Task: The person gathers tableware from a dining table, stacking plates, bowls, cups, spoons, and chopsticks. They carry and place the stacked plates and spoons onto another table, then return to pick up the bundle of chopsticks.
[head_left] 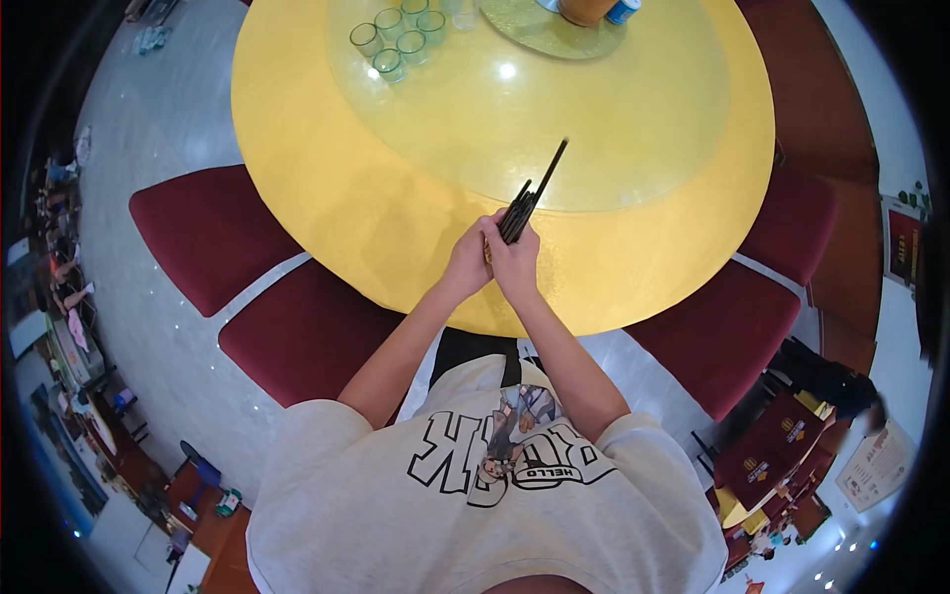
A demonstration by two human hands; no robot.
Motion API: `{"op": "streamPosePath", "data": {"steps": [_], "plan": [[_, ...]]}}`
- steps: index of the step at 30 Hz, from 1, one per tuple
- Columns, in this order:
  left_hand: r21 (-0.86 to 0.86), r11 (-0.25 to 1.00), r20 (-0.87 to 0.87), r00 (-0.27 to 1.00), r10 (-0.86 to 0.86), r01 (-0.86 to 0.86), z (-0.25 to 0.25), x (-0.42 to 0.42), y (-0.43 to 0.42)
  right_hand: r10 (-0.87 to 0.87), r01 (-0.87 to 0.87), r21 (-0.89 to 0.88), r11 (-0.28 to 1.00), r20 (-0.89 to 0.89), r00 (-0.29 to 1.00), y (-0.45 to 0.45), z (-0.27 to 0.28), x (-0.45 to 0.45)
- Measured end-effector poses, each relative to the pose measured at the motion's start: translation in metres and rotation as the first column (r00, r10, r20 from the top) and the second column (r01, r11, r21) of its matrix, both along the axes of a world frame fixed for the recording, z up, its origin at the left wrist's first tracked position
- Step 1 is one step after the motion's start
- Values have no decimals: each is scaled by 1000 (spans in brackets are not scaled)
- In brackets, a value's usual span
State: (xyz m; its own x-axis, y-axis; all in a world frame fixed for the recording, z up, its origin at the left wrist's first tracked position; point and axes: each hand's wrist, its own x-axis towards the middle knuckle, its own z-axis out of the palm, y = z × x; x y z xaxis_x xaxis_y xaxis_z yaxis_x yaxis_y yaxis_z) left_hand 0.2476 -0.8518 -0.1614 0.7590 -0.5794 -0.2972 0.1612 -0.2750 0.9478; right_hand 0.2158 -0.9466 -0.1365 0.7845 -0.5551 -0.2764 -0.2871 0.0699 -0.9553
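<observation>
Both my hands are closed round a bundle of dark chopsticks (517, 215) over the near edge of the round yellow table. My left hand (469, 259) wraps the bundle from the left, and my right hand (516, 262) grips it from the right, pressed against the left one. The chopsticks tilt up and to the right. One of them reaches well beyond the others, whose tips are bunched at uneven heights. Their lower ends are mostly hidden inside my hands.
A glass turntable (633, 129) covers the middle of the yellow tabletop (297, 148). Several drinking glasses (412, 44) stand on it at the back left, near a green glass plate (554, 35) bearing a brown pot. Dark red chairs (307, 332) surround the near side.
</observation>
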Motion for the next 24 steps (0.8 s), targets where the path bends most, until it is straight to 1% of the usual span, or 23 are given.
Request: {"op": "streamPosePath", "data": {"steps": [1, 2, 3, 5, 6, 7, 8, 9, 10, 11, 12, 13, 14, 15, 17, 18, 20, 21, 22, 24], "plan": [[68, 995, 145, 986, -77, 68, 3, 2, 3, -13, 13, 0, 1000, -1, 1000, -4, 0, -2], [142, 982, 284, 945, -160, 123, 6, 5, 7, 2, 0, -65, 998, 43, 999, -7, -2, -4], [141, 981, 285, 944, -168, 132, 9, 9, 13, 23, -12, -132, 991, 86, 996, -10, -3, -5], [-50, 988, 372, 921, -114, 143, 32, 24, 20, 16, 5, -166, 986, 124, 992, -13, -11, -5], [-47, 988, 368, 922, -123, 150, 47, 27, 19, 17, 14, -197, 980, 155, 988, -12, -15, -8], [-141, 975, 358, 927, -113, 174, 71, 32, 14, 12, 17, -192, 981, 149, 989, -10, -23, -11], [-235, 953, 348, 932, -101, 191, 85, 33, 9, -8, 53, -227, 973, 191, 982, -9, -31, -12], [-231, 954, 348, 932, -101, 190, 88, 31, 3, -26, 89, -260, 961, 238, 971, -6, -37, -12], [-283, 929, 307, 940, -148, 239, 91, 30, -5, -109, 153, -115, 982, 319, 942, 1, -39, -12], [-337, 898, 268, 943, -197, 284, 93, 27, -14, -109, 153, -113, 982, 325, 939, 3, -39, -16], [-360, 919, 136, 983, -120, 162, 83, 16, -24, -95, 127, -76, 989, 328, 940, 2, -39, -22], [-361, 918, 143, 983, -118, 163, 78, 13, -27, -81, 100, -42, 994, 333, 939, -1, -39, -27], [-352, 924, 148, 984, -101, 148, 73, 10, -30, -100, 111, -13, 994, 346, 933, -3, -42, -28], [-346, 929, 154, 985, -83, 133, 69, 8, -32, -96, 110, -19, 994, 353, 931, -3, -45, -28], [-328, 940, 163, 986, -45, 97, 63, 4, -34, -256, 177, 280, 944, 275, 927, -1, -49, -29], [-318, 945, 169, 985, -24, 77, 60, 3, -35, -251, 170, 279, 945, 282, 926, 0, -52, -28], [-295, 955, 179, 984, 15, 39, 55, 1, -38, -309, 212, 316, 925, 298, 903, 2, -70, -30], [-283, 959, 180, 983, 32, 21, 53, 1, -39, -308, 210, 316, 925, 300, 903, 2, -80, -33], [-284, 959, 179, 983, 31, 21, 51, 2, -41, -257, 168, 303, 938, 283, 924, -5, -92, -31], [-324, 944, 118, 987, 110, -67, 48, 2, -44, -154, 84, 278, 957, 242, 958, -20, -117, -21]]}}
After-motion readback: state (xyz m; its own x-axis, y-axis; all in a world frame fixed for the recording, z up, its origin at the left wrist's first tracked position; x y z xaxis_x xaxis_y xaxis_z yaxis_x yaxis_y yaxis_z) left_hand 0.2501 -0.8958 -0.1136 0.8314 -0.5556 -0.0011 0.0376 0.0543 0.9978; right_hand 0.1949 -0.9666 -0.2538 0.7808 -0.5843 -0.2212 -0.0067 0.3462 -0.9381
